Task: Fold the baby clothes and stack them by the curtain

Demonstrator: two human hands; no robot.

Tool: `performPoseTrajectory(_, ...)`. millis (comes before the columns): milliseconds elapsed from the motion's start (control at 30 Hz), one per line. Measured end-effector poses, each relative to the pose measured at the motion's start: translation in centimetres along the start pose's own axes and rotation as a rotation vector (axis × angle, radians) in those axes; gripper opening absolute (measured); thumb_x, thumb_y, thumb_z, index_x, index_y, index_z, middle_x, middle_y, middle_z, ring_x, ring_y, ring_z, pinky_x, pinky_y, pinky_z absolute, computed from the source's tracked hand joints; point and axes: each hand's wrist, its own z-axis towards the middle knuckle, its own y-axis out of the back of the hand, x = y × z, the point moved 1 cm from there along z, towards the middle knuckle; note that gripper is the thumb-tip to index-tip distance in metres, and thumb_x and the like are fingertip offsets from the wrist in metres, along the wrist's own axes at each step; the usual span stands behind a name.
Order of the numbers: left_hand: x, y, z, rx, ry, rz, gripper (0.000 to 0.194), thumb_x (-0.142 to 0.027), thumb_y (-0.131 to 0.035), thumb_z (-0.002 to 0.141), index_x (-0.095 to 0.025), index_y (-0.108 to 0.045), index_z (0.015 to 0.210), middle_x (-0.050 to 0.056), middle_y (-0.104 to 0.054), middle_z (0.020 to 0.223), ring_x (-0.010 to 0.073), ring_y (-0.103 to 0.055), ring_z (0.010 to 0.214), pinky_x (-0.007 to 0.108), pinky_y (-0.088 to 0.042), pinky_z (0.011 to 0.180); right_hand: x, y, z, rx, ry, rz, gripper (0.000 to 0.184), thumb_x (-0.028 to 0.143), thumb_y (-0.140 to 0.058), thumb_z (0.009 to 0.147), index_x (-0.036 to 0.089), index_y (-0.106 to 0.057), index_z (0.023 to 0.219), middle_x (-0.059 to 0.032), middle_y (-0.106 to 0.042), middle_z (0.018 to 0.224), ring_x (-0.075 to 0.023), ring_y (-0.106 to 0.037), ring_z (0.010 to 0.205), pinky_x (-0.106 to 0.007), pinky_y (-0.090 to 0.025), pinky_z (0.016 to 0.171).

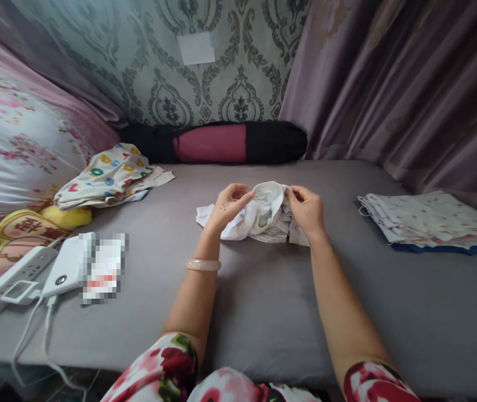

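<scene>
Support: grey sheet, its near edge toward the person, its far edge toward the papered wall.
White garment: bunched around mid-sheet, rather nearer the far edge than the near one; round neckband uppermost, lower folds lying on the sheet.
Left hand: narrow grip, thumb and fingers pinching the garment's cloth left of the neckband.
Right hand: narrow grip, holding cloth at the neckband's right side.
Reason for hold: the two opposed pinches probably tension the collar and give its limp opening a shape; the sheet beneath takes most of the loose fabric.
Folded stack: pale patterned cloths over a blue layer, toward the right edge; laid flat, seemingly so the layers bear one another evenly, and well apart from the hands.
Printed cloth: loose heap toward the far left corner, outside the hands' working space.
Bolster: black with a maroon band, lying along the far edge.
Power bank: white, near the left edge beside the power strip, presumably for short cable reach.
Small packet: just right of the power bank; its face obscured.
</scene>
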Motion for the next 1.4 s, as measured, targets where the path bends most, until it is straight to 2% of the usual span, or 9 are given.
performPoseTrajectory(100, -0.8, 0.4, -0.3, -0.023, -0.016, 0.090, 0.027, -0.039, -0.072, 0.074, -0.015, -0.063, 0.081, 0.001, -0.061, 0.073, 0.0108, -0.055, 0.069, 0.023, -0.044, 0.064, -0.1, 0.2, 0.1, -0.056, -0.028, -0.002, 0.035, 0.047, -0.057, 0.084, 0.017, -0.073, 0.091, -0.0071, -0.073, 0.080, -0.0184, -0.063, 0.070, -0.029, -0.047, 0.066)
performPoseTrajectory(167, -1.4, 0.5, -0.6, 0.033, 0.008, 0.094, 0.026, -0.040, -0.069, 0.075, -0.016, -0.060, 0.075, -0.002, -0.057, 0.064, 0.0086, -0.050, 0.058, 0.020, -0.039, 0.054, -0.1, 0.4, 0.1, -0.086, -0.049, -0.012, 0.036, 0.048, -0.058, 0.084, 0.016, -0.073, 0.091, -0.0072, -0.072, 0.079, -0.0184, -0.062, 0.069, -0.029, -0.047, 0.066)
performPoseTrajectory(333, -2.5, 0.3, -1.5, 0.421, 0.066, 0.133, 0.026, -0.042, -0.064, 0.080, -0.016, -0.059, 0.076, -0.003, -0.056, 0.057, 0.0070, -0.047, 0.045, 0.020, -0.035, 0.045, -0.3, 0.9, 0.4, -0.138, -0.083, -0.024, 0.037, 0.048, -0.057, 0.083, 0.015, -0.073, 0.089, -0.0074, -0.071, 0.076, -0.0188, -0.062, 0.068, -0.030, -0.047, 0.066)
performPoseTrajectory(433, -2.5, -0.1, -1.6, 0.513, 0.019, 0.263, 0.022, -0.038, -0.063, 0.080, -0.017, -0.061, 0.076, -0.001, -0.060, 0.063, 0.0088, -0.052, 0.052, 0.021, -0.038, 0.049, -0.8, 1.1, 0.5, -0.161, -0.101, -0.020, 0.037, 0.049, -0.058, 0.082, 0.015, -0.073, 0.090, -0.0076, -0.071, 0.077, -0.0189, -0.062, 0.068, -0.030, -0.047, 0.066)
performPoseTrajectory(567, -1.8, -0.5, -1.4, 0.360, -0.050, 0.471, 0.015, -0.032, -0.066, 0.076, -0.019, -0.060, 0.077, -0.001, -0.061, 0.072, 0.0116, -0.054, 0.065, 0.023, -0.040, 0.058, -1.7, 1.4, 0.6, -0.194, -0.126, -0.034, 0.040, 0.051, -0.057, 0.082, 0.016, -0.072, 0.092, -0.0075, -0.071, 0.077, -0.0193, -0.062, 0.067, -0.031, -0.048, 0.066)
performPoseTrajectory(667, -1.1, -0.7, -1.3, 0.275, -0.073, 0.580, 0.018, -0.030, -0.068, 0.073, -0.020, -0.055, 0.082, -0.001, -0.060, 0.079, 0.0139, -0.054, 0.072, 0.026, -0.041, 0.064, -1.9, 1.5, 0.7, -0.200, -0.139, -0.041, 0.040, 0.051, -0.056, 0.082, 0.015, -0.072, 0.092, -0.0072, -0.071, 0.076, -0.0192, -0.062, 0.066, -0.031, -0.047, 0.065)
performPoseTrajectory(867, 0.9, -1.6, -1.3, 0.228, -0.137, 0.660, 0.025, -0.029, -0.066, 0.076, -0.022, -0.048, 0.091, 0.002, -0.055, 0.093, 0.0193, -0.054, 0.088, 0.032, -0.044, 0.077, -1.2, 1.8, 0.7, -0.226, -0.156, -0.046, 0.035, 0.045, -0.058, 0.080, 0.015, -0.072, 0.088, -0.0059, -0.070, 0.071, -0.0179, -0.060, 0.062, -0.031, -0.047, 0.064)
performPoseTrajectory(1133, 2.6, -2.9, -1.1, 0.152, -0.134, 0.694, 0.027, -0.013, -0.060, 0.075, -0.022, -0.046, 0.097, 0.007, -0.054, 0.103, 0.0239, -0.053, 0.101, 0.038, -0.044, 0.088, -0.2, 2.1, 0.8, -0.201, -0.168, 0.000, 0.032, 0.044, -0.062, 0.076, 0.016, -0.072, 0.087, -0.0044, -0.068, 0.067, -0.0175, -0.059, 0.058, -0.029, -0.047, 0.058)
performPoseTrajectory(1400, 3.8, -3.9, -1.0, 0.045, -0.115, 0.723, 0.022, -0.018, -0.059, 0.076, -0.021, -0.047, 0.094, 0.009, -0.056, 0.101, 0.0263, -0.053, 0.102, 0.038, -0.043, 0.087, 1.6, 2.5, 0.8, -0.137, -0.152, 0.107, 0.028, 0.042, -0.064, 0.074, 0.016, -0.071, 0.082, -0.0005, -0.062, 0.059, -0.0142, -0.053, 0.052, -0.027, -0.043, 0.051)
